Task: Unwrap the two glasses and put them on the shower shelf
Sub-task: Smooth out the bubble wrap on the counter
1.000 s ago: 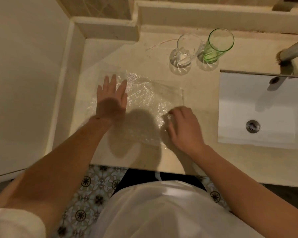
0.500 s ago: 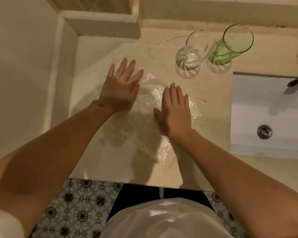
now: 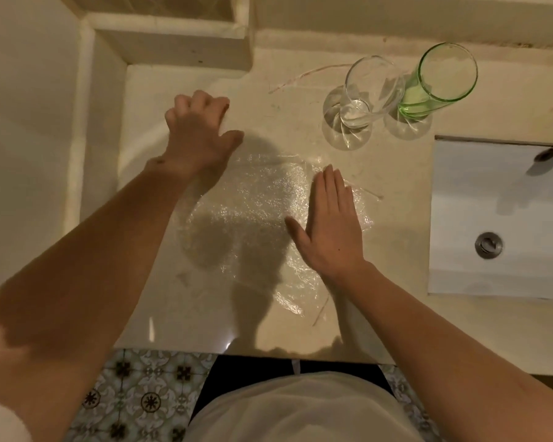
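Two unwrapped glasses stand upright side by side at the back of the counter: a clear glass (image 3: 369,90) and, to its right, a taller green glass (image 3: 438,81). A sheet of clear bubble wrap (image 3: 253,212) lies spread on the counter in front of them. My left hand (image 3: 201,135) is at the sheet's far left edge with its fingers curled down on it. Flat and palm down, my right hand (image 3: 329,224) presses on the sheet's right side, fingers together. Both hands are well short of the glasses.
A white sink basin (image 3: 498,218) with a drain is set into the counter (image 3: 300,330) at the right. A raised ledge (image 3: 173,49) runs along the back left corner. Thin loose strips (image 3: 300,74) lie near the glasses. Patterned floor tiles show below the counter edge.
My left hand slid toward the back of the sheet and curled its fingers from flat. The right hand went from curled at the sheet's near edge to flat on its right side.
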A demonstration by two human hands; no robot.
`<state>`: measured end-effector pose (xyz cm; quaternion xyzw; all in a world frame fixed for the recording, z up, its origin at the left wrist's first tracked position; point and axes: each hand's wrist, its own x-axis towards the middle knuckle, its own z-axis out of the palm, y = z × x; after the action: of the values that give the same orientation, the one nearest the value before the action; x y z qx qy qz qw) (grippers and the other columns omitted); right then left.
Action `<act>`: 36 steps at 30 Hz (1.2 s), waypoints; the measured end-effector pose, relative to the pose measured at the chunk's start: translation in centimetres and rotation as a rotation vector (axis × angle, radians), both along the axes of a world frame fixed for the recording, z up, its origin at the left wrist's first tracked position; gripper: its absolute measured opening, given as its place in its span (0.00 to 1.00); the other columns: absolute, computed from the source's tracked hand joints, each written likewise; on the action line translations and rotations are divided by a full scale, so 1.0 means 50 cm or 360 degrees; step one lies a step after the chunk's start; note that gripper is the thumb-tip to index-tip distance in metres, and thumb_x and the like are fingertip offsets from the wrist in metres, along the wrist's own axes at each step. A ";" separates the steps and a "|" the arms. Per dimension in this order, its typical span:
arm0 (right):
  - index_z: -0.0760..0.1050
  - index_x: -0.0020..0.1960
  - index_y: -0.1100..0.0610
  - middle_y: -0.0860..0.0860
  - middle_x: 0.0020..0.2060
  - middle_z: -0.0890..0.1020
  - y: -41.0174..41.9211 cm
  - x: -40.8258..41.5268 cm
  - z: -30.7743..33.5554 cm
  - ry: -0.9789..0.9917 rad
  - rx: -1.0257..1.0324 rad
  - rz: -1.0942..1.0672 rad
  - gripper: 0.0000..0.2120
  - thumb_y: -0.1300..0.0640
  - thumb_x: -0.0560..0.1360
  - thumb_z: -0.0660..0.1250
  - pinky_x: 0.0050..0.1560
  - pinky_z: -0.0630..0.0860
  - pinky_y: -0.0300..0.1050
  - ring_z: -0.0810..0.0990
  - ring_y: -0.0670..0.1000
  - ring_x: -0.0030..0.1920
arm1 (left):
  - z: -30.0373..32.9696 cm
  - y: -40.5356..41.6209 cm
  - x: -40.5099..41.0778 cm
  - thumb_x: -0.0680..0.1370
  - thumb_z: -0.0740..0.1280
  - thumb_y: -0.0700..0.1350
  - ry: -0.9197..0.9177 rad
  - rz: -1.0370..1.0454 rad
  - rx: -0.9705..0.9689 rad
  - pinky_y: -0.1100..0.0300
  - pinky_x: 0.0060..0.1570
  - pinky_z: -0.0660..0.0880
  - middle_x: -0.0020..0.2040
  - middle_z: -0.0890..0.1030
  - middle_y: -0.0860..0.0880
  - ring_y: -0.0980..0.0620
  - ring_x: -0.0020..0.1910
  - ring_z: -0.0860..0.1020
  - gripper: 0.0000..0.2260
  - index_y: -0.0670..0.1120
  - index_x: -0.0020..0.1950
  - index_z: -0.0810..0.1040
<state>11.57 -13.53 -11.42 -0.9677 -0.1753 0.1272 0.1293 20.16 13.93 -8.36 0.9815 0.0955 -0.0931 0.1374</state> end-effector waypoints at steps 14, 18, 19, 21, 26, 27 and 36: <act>0.50 0.83 0.59 0.57 0.83 0.51 -0.045 0.009 -0.020 -0.0097 0.0054 0.0389 0.36 0.40 0.84 0.55 0.81 0.44 0.57 0.44 0.55 0.83 | 0.049 0.136 -0.076 0.76 0.74 0.53 0.0545 0.0383 -0.0953 0.66 0.36 0.75 0.36 0.86 0.51 0.60 0.32 0.81 0.10 0.47 0.47 0.85; 0.49 0.83 0.60 0.56 0.83 0.51 -0.054 0.010 -0.025 -0.0078 0.0059 0.0467 0.35 0.41 0.84 0.53 0.81 0.45 0.57 0.44 0.55 0.83 | 0.035 0.134 -0.120 0.78 0.72 0.44 0.0391 0.0602 -0.1141 0.64 0.34 0.74 0.36 0.85 0.47 0.56 0.29 0.78 0.05 0.46 0.43 0.85; 0.49 0.83 0.60 0.56 0.83 0.51 -0.056 0.010 -0.027 -0.0081 0.0051 0.0484 0.35 0.40 0.85 0.52 0.81 0.44 0.56 0.44 0.55 0.83 | 0.030 0.134 -0.127 0.78 0.72 0.44 0.0363 0.0626 -0.1129 0.61 0.36 0.73 0.35 0.85 0.47 0.54 0.31 0.77 0.06 0.47 0.41 0.84; 0.48 0.83 0.60 0.56 0.83 0.50 -0.059 0.012 -0.030 -0.0086 0.0036 0.0509 0.35 0.40 0.85 0.50 0.82 0.45 0.56 0.44 0.54 0.83 | 0.024 0.135 -0.135 0.78 0.72 0.45 0.0336 0.0708 -0.1147 0.56 0.41 0.72 0.34 0.85 0.48 0.50 0.34 0.77 0.08 0.48 0.38 0.84; 0.49 0.83 0.62 0.57 0.83 0.50 -0.067 0.022 -0.037 -0.0138 0.0026 0.0615 0.36 0.39 0.84 0.51 0.81 0.48 0.57 0.45 0.55 0.83 | 0.005 0.108 -0.148 0.77 0.70 0.45 0.0180 0.0855 -0.0876 0.57 0.46 0.72 0.41 0.82 0.43 0.48 0.41 0.78 0.05 0.45 0.43 0.82; 0.50 0.83 0.62 0.58 0.83 0.51 -0.067 0.026 -0.037 -0.0150 0.0022 0.0626 0.36 0.40 0.84 0.51 0.81 0.48 0.57 0.45 0.56 0.83 | 0.003 0.095 -0.156 0.77 0.69 0.44 0.0035 0.0829 -0.0636 0.55 0.47 0.73 0.43 0.82 0.44 0.47 0.43 0.77 0.05 0.44 0.47 0.82; 0.49 0.83 0.61 0.58 0.83 0.49 -0.010 0.035 -0.008 -0.0037 0.0000 0.0528 0.36 0.40 0.84 0.51 0.81 0.44 0.58 0.44 0.58 0.83 | -0.036 -0.055 -0.321 0.84 0.57 0.49 -0.0247 0.0095 0.0058 0.39 0.74 0.61 0.79 0.63 0.37 0.36 0.79 0.60 0.21 0.46 0.77 0.68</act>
<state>13.30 -14.03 -11.81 -0.9268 -0.3342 0.1358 0.1044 4.12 11.16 -10.15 0.9848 0.1156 -0.0108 0.1292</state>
